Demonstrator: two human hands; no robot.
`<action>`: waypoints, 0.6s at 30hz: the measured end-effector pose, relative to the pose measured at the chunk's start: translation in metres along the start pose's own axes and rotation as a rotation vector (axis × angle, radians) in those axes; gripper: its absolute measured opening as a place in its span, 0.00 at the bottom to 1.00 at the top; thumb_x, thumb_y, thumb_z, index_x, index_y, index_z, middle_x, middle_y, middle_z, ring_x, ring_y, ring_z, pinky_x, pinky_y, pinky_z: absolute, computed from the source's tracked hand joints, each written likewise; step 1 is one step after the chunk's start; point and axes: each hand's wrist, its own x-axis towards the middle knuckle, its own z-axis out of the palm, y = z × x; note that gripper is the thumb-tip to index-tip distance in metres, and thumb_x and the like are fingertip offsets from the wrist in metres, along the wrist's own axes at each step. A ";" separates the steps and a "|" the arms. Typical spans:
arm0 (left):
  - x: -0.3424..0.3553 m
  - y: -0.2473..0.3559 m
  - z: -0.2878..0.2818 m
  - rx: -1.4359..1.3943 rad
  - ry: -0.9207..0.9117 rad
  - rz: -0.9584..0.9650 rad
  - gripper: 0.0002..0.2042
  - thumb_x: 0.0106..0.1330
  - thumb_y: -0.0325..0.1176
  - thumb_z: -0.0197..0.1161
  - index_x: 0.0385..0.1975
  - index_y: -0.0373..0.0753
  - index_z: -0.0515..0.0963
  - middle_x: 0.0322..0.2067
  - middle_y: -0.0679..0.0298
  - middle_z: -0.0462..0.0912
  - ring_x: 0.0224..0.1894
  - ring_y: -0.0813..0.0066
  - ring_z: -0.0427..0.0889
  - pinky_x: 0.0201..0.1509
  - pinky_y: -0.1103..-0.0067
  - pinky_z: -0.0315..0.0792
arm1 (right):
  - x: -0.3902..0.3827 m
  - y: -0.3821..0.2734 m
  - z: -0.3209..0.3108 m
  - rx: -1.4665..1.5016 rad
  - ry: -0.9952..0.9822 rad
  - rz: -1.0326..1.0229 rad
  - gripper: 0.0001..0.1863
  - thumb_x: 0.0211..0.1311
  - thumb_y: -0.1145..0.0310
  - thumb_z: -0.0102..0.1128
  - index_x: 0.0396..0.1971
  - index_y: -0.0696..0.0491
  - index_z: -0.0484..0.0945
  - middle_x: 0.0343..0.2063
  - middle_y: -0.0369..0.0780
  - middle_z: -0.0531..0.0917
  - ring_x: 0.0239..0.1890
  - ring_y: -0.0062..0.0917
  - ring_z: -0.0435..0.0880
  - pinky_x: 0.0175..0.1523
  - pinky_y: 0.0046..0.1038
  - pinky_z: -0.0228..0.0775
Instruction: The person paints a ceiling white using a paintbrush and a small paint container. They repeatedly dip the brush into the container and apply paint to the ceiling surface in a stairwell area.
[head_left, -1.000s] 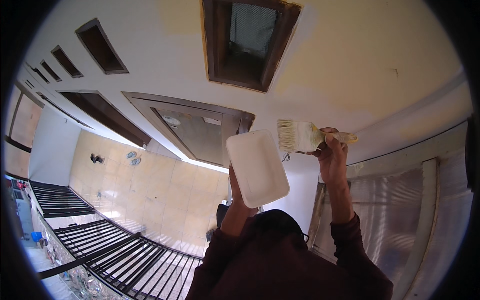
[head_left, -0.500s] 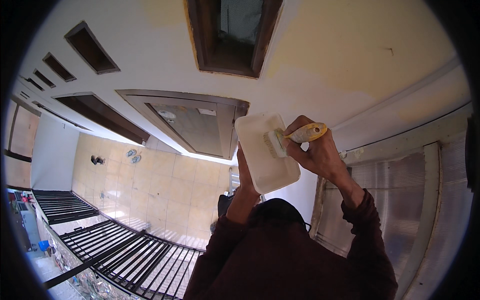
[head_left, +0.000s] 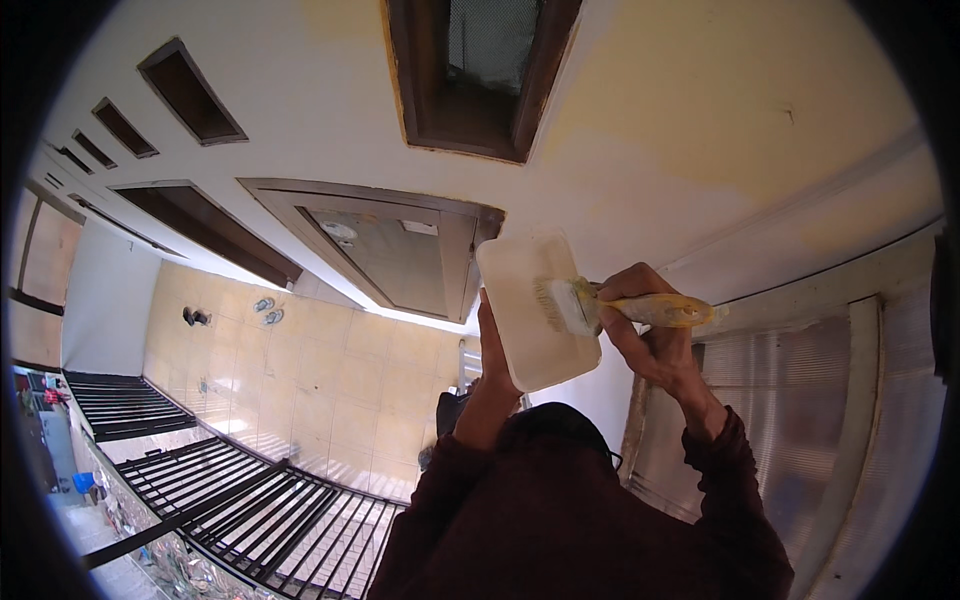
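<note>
While you look up at the wall, your left hand is closed round the near edge of a white plastic tub, holding it up tilted in front of the brown door frame. To its right, your right hand is wrapped tight round the yellow handle of a paintbrush, whose pale bristles press against the tub's face.

What could go wrong, as I judge it: the tub is held from one edge only and leans, so a hard push from the bristles could twist it out of your fingers, or tip whatever it holds down onto your dark red sleeves. A loaded brush held overhead may also drip, and a stray swing could smear the dark wooden vent frame above or the corrugated panel at the right.

No packages, labels or signs show; the tub's side is plain white, and the small things on the tiled floor at the left are too small to tell.
</note>
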 end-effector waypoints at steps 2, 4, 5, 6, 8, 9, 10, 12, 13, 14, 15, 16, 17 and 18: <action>0.002 0.001 0.003 -0.065 0.014 0.027 0.32 0.73 0.63 0.44 0.66 0.45 0.67 0.57 0.59 0.77 0.56 0.58 0.80 0.56 0.56 0.78 | -0.002 0.003 -0.005 0.166 0.120 0.142 0.07 0.63 0.72 0.62 0.38 0.58 0.77 0.32 0.38 0.82 0.33 0.24 0.84 0.37 0.30 0.78; 0.002 0.002 0.005 -0.164 0.072 -0.006 0.29 0.75 0.60 0.43 0.64 0.45 0.69 0.54 0.60 0.79 0.53 0.61 0.82 0.54 0.58 0.80 | 0.000 0.018 -0.004 0.456 0.190 0.335 0.08 0.65 0.70 0.60 0.39 0.59 0.77 0.33 0.39 0.82 0.34 0.25 0.83 0.38 0.30 0.79; 0.002 0.003 0.007 -0.212 0.101 -0.029 0.28 0.75 0.59 0.43 0.63 0.44 0.70 0.53 0.61 0.80 0.52 0.62 0.83 0.53 0.59 0.81 | -0.001 0.028 -0.003 0.602 0.231 0.434 0.09 0.66 0.69 0.59 0.39 0.59 0.77 0.34 0.39 0.83 0.34 0.25 0.83 0.38 0.30 0.79; 0.003 0.003 0.009 -0.200 0.111 -0.015 0.27 0.75 0.58 0.43 0.63 0.44 0.70 0.52 0.61 0.80 0.51 0.63 0.83 0.52 0.60 0.81 | -0.002 0.038 -0.002 0.683 0.270 0.480 0.12 0.68 0.66 0.59 0.41 0.61 0.77 0.35 0.41 0.83 0.34 0.27 0.85 0.40 0.32 0.81; 0.005 0.005 0.016 -0.174 0.133 0.012 0.26 0.76 0.56 0.44 0.61 0.43 0.71 0.50 0.62 0.81 0.49 0.65 0.84 0.50 0.63 0.82 | -0.001 0.048 0.000 0.796 0.329 0.488 0.12 0.69 0.66 0.59 0.42 0.61 0.77 0.35 0.42 0.83 0.35 0.27 0.85 0.41 0.33 0.82; 0.005 0.006 0.016 -0.111 0.163 0.037 0.26 0.76 0.55 0.44 0.61 0.43 0.71 0.50 0.62 0.82 0.49 0.65 0.84 0.49 0.63 0.82 | 0.000 0.050 0.001 0.852 0.360 0.492 0.12 0.69 0.66 0.59 0.43 0.61 0.77 0.35 0.42 0.83 0.36 0.27 0.86 0.41 0.34 0.82; 0.005 0.007 0.015 -0.048 0.193 0.063 0.26 0.76 0.55 0.45 0.61 0.42 0.71 0.49 0.62 0.82 0.48 0.66 0.84 0.49 0.64 0.83 | 0.003 0.052 0.000 0.838 0.369 0.449 0.12 0.69 0.67 0.60 0.44 0.61 0.77 0.36 0.42 0.83 0.36 0.27 0.86 0.42 0.33 0.82; 0.006 0.009 0.009 0.041 0.216 0.110 0.25 0.76 0.54 0.46 0.61 0.42 0.71 0.49 0.62 0.82 0.47 0.67 0.85 0.48 0.65 0.83 | 0.013 0.055 -0.003 0.806 0.394 0.362 0.13 0.69 0.68 0.61 0.46 0.61 0.77 0.38 0.43 0.84 0.38 0.27 0.86 0.43 0.33 0.83; 0.005 0.010 0.005 0.068 0.210 0.135 0.25 0.75 0.53 0.47 0.61 0.42 0.71 0.48 0.62 0.82 0.47 0.67 0.85 0.47 0.65 0.84 | 0.021 0.053 -0.005 0.700 0.413 0.298 0.13 0.69 0.69 0.61 0.46 0.62 0.77 0.38 0.43 0.84 0.39 0.26 0.86 0.43 0.32 0.83; 0.006 0.010 0.002 0.095 0.202 0.160 0.24 0.75 0.53 0.47 0.61 0.43 0.71 0.48 0.62 0.82 0.47 0.67 0.85 0.47 0.65 0.84 | 0.031 0.049 -0.005 0.592 0.432 0.232 0.13 0.68 0.69 0.62 0.47 0.62 0.77 0.39 0.43 0.84 0.40 0.26 0.86 0.43 0.32 0.83; 0.005 0.010 0.003 0.037 0.210 0.149 0.24 0.76 0.53 0.47 0.61 0.43 0.71 0.48 0.62 0.82 0.47 0.66 0.85 0.47 0.65 0.84 | 0.041 0.045 -0.006 0.483 0.450 0.169 0.14 0.68 0.70 0.62 0.47 0.62 0.76 0.40 0.44 0.84 0.40 0.26 0.86 0.43 0.31 0.83; 0.004 0.011 0.005 -0.020 0.218 0.137 0.24 0.76 0.52 0.47 0.61 0.43 0.70 0.49 0.62 0.82 0.47 0.66 0.85 0.47 0.65 0.84 | 0.049 0.042 -0.006 0.393 0.475 0.110 0.13 0.67 0.71 0.64 0.48 0.60 0.78 0.40 0.41 0.85 0.40 0.24 0.86 0.44 0.29 0.82; 0.003 0.011 0.007 -0.078 0.225 0.126 0.24 0.76 0.52 0.46 0.61 0.43 0.70 0.49 0.62 0.81 0.48 0.66 0.85 0.47 0.64 0.84 | 0.056 0.041 -0.009 0.278 0.462 0.073 0.13 0.66 0.72 0.65 0.48 0.59 0.78 0.41 0.41 0.85 0.41 0.24 0.86 0.45 0.28 0.82; 0.001 0.010 0.008 -0.094 0.224 0.126 0.24 0.76 0.52 0.46 0.62 0.43 0.70 0.49 0.62 0.81 0.48 0.65 0.85 0.48 0.64 0.84 | 0.063 0.041 -0.012 0.163 0.449 0.036 0.12 0.66 0.73 0.65 0.48 0.58 0.79 0.42 0.40 0.85 0.42 0.24 0.86 0.46 0.27 0.82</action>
